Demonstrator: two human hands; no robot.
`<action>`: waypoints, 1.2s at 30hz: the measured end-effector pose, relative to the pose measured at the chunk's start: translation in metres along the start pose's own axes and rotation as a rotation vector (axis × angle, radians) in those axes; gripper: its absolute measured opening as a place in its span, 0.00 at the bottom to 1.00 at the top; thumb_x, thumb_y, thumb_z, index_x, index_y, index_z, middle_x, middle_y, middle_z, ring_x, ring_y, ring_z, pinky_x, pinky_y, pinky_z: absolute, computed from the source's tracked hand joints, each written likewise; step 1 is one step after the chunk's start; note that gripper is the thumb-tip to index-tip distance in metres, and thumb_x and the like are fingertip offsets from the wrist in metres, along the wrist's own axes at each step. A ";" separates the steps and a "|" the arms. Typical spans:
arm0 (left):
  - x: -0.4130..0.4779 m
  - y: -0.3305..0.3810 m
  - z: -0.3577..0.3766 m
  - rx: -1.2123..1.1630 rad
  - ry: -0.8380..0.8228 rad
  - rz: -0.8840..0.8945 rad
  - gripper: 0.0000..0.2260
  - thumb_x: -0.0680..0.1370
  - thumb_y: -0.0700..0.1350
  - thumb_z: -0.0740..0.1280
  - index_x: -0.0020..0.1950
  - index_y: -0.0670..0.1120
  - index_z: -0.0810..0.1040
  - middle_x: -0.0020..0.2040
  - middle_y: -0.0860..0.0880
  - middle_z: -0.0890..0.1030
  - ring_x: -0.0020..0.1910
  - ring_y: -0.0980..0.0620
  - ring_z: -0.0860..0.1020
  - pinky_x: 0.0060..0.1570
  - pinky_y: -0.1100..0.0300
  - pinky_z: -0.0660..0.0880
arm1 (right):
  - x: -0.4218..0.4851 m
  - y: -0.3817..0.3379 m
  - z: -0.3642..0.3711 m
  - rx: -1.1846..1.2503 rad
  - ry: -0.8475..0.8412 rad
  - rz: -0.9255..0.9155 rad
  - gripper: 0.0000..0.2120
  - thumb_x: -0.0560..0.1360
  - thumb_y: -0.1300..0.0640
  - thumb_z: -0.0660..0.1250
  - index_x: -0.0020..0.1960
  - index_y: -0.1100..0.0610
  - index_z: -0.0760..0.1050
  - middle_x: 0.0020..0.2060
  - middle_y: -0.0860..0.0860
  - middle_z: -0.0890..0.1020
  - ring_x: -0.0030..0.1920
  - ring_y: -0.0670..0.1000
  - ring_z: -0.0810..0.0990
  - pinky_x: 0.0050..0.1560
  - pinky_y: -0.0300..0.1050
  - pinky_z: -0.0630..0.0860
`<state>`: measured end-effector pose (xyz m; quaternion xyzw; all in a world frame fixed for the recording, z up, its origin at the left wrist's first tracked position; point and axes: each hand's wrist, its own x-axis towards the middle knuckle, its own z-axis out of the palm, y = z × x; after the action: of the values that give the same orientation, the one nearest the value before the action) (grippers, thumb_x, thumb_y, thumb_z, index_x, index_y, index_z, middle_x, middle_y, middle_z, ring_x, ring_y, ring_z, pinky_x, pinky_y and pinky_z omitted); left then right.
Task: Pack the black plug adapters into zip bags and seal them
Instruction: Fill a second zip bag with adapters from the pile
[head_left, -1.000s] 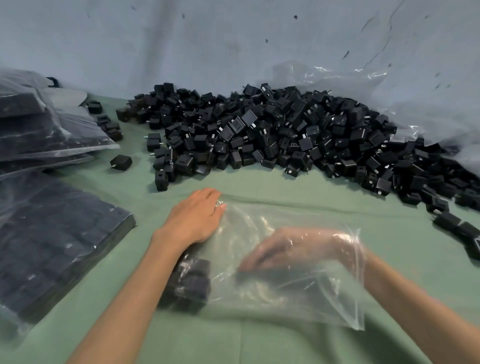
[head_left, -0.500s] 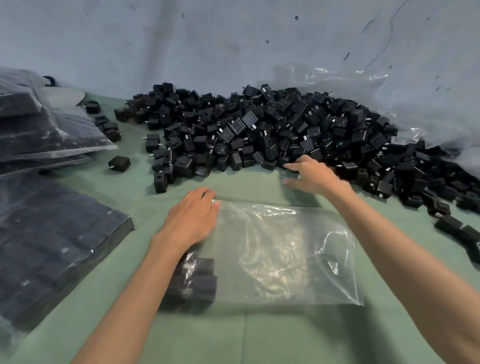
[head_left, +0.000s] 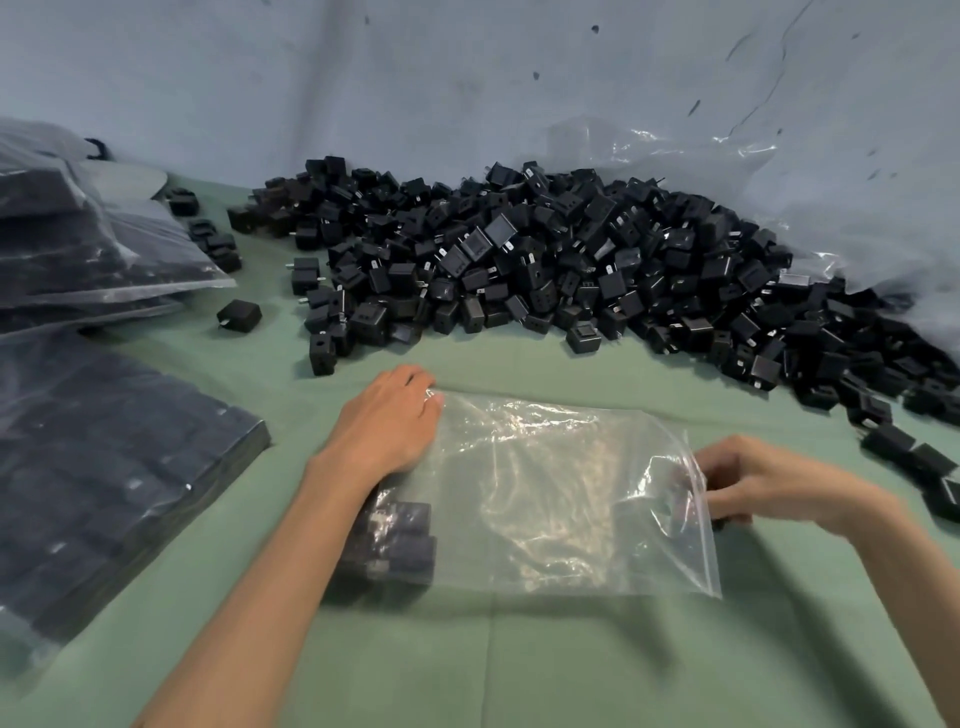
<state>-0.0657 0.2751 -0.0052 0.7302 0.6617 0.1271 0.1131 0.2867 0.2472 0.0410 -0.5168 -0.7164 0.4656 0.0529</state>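
At the mouth of the clear plastic zip bag (head_left: 545, 493), right hand (head_left: 748, 486) is back from the heap of black cube plug adapters (head_left: 571, 270), fingers curled, load unclear; left hand (head_left: 389, 421) lies flat, pinning the far end, few adapters inside (head_left: 402, 540), so filling continues.

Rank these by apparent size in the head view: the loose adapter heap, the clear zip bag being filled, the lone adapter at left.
1. loose adapter heap
2. clear zip bag, though nearer the camera
3. lone adapter, clearly smallest
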 end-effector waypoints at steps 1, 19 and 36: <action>0.000 0.000 0.000 0.002 -0.002 -0.001 0.20 0.83 0.52 0.50 0.73 0.46 0.64 0.72 0.51 0.66 0.69 0.51 0.65 0.66 0.53 0.64 | -0.002 -0.007 0.008 0.029 -0.013 -0.042 0.09 0.67 0.48 0.75 0.44 0.51 0.83 0.31 0.49 0.79 0.30 0.48 0.74 0.31 0.35 0.69; 0.000 -0.001 -0.001 -0.023 -0.033 0.021 0.20 0.83 0.54 0.51 0.73 0.48 0.65 0.73 0.52 0.65 0.71 0.52 0.63 0.66 0.53 0.62 | 0.025 -0.057 0.034 -0.175 -0.189 -0.098 0.10 0.75 0.55 0.69 0.55 0.46 0.79 0.48 0.41 0.83 0.52 0.42 0.80 0.53 0.34 0.76; -0.001 0.000 -0.002 -0.028 -0.034 0.032 0.20 0.83 0.54 0.51 0.72 0.49 0.66 0.73 0.53 0.65 0.71 0.53 0.63 0.66 0.52 0.63 | 0.044 -0.064 0.069 -0.090 -0.042 -0.486 0.21 0.73 0.56 0.68 0.62 0.66 0.75 0.61 0.59 0.78 0.57 0.55 0.80 0.56 0.49 0.78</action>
<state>-0.0667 0.2743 -0.0030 0.7410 0.6462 0.1257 0.1327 0.1840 0.2374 0.0309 -0.3213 -0.8407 0.4174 0.1254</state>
